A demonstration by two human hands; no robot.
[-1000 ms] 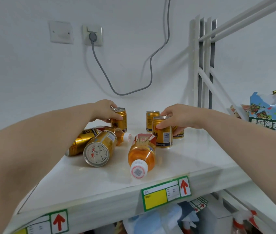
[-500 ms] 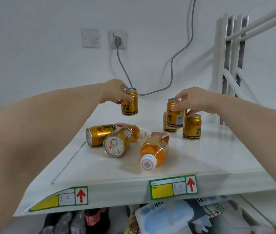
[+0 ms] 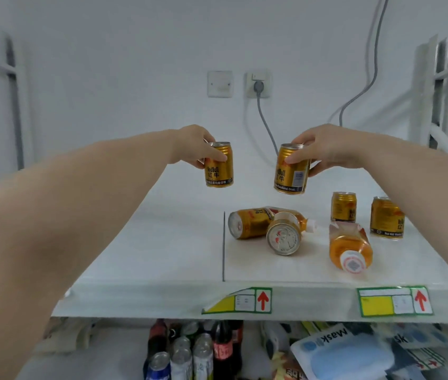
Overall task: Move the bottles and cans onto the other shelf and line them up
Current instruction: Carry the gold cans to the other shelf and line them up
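Observation:
My left hand (image 3: 194, 145) holds a gold can (image 3: 219, 165) upright in the air above the bare left shelf panel (image 3: 162, 242). My right hand (image 3: 324, 149) grips a second gold can (image 3: 291, 170), slightly tilted, above the seam (image 3: 223, 245) between the panels. On the right shelf panel (image 3: 285, 267), two gold cans (image 3: 343, 207) (image 3: 387, 218) stand upright. Two more cans (image 3: 247, 223) (image 3: 283, 238) lie on their sides, a small orange bottle (image 3: 302, 220) partly hidden behind them. A bigger orange bottle (image 3: 350, 249) lies with its cap toward me.
Yellow price labels with red arrows (image 3: 240, 300) (image 3: 394, 301) line the shelf's front edge. Below, several dark bottles and cans (image 3: 190, 349) and mask packs (image 3: 337, 349) fill the lower shelf. A grey cable (image 3: 266, 124) hangs from a wall socket. White shelf frames (image 3: 447, 89) stand at both sides.
Both hands lifted their cans off the right panel and carried them up and leftward. The view swung left, so the left panel is in sight.

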